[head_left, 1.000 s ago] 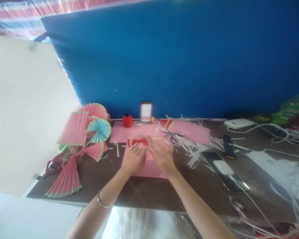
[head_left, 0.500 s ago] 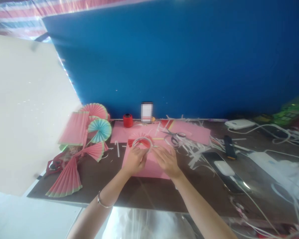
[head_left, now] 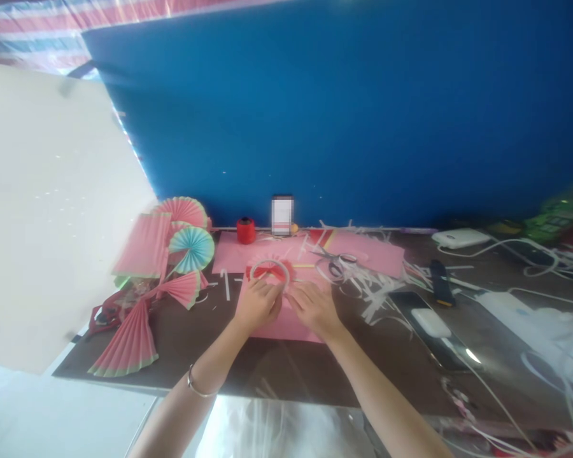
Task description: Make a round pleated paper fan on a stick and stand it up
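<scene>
My left hand (head_left: 258, 304) is closed around the lower edge of a thin white ring (head_left: 287, 268) that looks like a roll of tape. Beside it, my right hand (head_left: 315, 307) has its fingers curled together, the tips close to the ring's right side. What they pinch is too small to make out. Behind the ring lies a red pleated paper fan (head_left: 251, 271). Both hands are over a pink paper sheet (head_left: 291, 327) on the dark table.
Finished pleated fans, one a blue fan (head_left: 191, 250), stand at the left. A red spool (head_left: 245, 231) and a small propped screen (head_left: 282, 215) are at the back. Scissors (head_left: 335, 268), white paper strips (head_left: 377, 289), a phone (head_left: 413, 305) and cables lie to the right.
My right hand's fingers, stretched flatter before, are now more bent and drawn in near the ring. The ring is tilted slightly more upright; my left hand keeps its hold.
</scene>
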Available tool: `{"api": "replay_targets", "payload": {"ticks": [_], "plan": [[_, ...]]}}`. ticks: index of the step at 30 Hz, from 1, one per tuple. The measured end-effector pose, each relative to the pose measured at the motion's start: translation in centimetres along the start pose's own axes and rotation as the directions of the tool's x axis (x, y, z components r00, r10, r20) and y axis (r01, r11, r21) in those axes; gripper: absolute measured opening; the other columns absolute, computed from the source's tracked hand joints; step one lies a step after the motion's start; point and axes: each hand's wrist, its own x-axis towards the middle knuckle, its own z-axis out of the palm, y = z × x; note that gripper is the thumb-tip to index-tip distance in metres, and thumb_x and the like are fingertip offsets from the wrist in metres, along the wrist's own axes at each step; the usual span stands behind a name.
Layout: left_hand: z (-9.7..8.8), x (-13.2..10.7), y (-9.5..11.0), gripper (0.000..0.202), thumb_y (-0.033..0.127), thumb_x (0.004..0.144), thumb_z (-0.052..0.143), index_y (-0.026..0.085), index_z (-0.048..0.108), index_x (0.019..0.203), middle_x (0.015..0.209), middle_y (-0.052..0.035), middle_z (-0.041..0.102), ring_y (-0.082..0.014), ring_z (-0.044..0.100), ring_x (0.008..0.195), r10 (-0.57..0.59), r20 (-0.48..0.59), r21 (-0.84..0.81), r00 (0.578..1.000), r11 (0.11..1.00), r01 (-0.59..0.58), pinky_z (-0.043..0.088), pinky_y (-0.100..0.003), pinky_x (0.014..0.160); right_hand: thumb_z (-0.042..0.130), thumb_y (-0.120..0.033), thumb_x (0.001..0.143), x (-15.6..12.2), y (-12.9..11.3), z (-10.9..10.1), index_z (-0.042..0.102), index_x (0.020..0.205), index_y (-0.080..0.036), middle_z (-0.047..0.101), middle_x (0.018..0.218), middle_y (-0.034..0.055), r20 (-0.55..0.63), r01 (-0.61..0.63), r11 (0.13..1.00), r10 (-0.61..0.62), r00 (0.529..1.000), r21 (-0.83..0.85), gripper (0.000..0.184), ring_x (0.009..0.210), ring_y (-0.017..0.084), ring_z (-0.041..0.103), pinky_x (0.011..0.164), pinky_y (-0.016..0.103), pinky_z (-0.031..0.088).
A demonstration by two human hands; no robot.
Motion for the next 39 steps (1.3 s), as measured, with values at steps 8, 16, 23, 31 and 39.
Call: {"api": "replay_targets", "payload": {"ticks": [8, 16, 23, 31, 39], "plan": [[0.1, 0.0, 0.0, 0.027, 0.018, 0.083, 0.044, 0.014, 0.06, 0.104, 0.064, -0.0055, 0.06, -0.0194, 0.057, 0.068, 0.023, -0.012, 0.072, 1.0, 0.997, -0.022, 0.038, -0.032, 0.067, 0.056, -0.019, 0.084, 0.1, -0.6, 0.2, 0.062, 0.08, -0.021, 0.066, 0.073, -0.0011, -0.036, -0.075, 0.997, 0.075, 0.997, 0.009, 0.007, 0.075, 0.013, 0.058, 0.088, 0.033, 0.028], [0.3, -0.1, -0.1, 0.027, 0.018, 0.082, 0.045, 0.015, 0.062, 0.102, 0.058, -0.0035, 0.058, -0.0178, 0.056, 0.063, 0.022, -0.05, 0.039, 0.999, 0.999, -0.02, 0.04, -0.032, 0.07, 0.054, -0.018, 0.084, 0.0, -0.7, 0.7, 0.063, 0.076, -0.021, 0.063, 0.068, -0.0011, -0.03, -0.104, 0.995, 0.104, 0.994, 0.002, 0.012, 0.071, 0.013, 0.056, 0.09, 0.033, 0.027], [0.3, 0.2, 0.4, 0.022, 0.02, 0.083, 0.044, 0.019, 0.066, 0.088, 0.059, -0.0017, 0.06, -0.0156, 0.055, 0.06, -0.126, -0.036, -0.163, 0.991, 0.979, 0.118, 0.041, -0.032, 0.071, 0.05, -0.01, 0.085, 0.6, -1.4, -0.6, 0.062, 0.084, -0.021, 0.066, 0.075, -0.0007, -0.05, 0.009, 0.994, -0.014, 0.999, -0.113, 0.015, 0.081, 0.012, 0.058, 0.094, 0.033, 0.026], [0.4, -1.2, -6.4, 0.031, 0.016, 0.08, 0.044, 0.012, 0.06, 0.105, 0.084, -0.0133, 0.065, -0.028, 0.057, 0.089, -0.585, -0.207, 0.104, 0.784, 0.784, 0.612, 0.038, -0.045, 0.085, 0.058, -0.017, 0.081, -0.2, 1.0, -0.8, 0.063, 0.088, -0.024, 0.064, 0.089, 0.0057, -0.277, -0.305, 0.949, 0.273, 0.921, -0.077, 0.012, 0.093, 0.021, 0.056, 0.087, 0.038, 0.034], [1.9, -1.4, -5.1, 0.032, 0.033, 0.076, 0.057, 0.018, 0.058, 0.103, 0.109, -0.0154, 0.057, -0.0324, 0.05, 0.101, -0.495, 0.025, 0.173, 0.868, 0.858, 0.484, 0.036, -0.05, 0.088, 0.051, -0.016, 0.085, -0.1, 0.8, 0.6, 0.064, 0.098, -0.024, 0.065, 0.09, 0.0045, -0.128, -0.282, 0.959, 0.282, 0.951, 0.016, 0.02, 0.088, 0.019, 0.058, 0.091, 0.039, 0.031]]}}
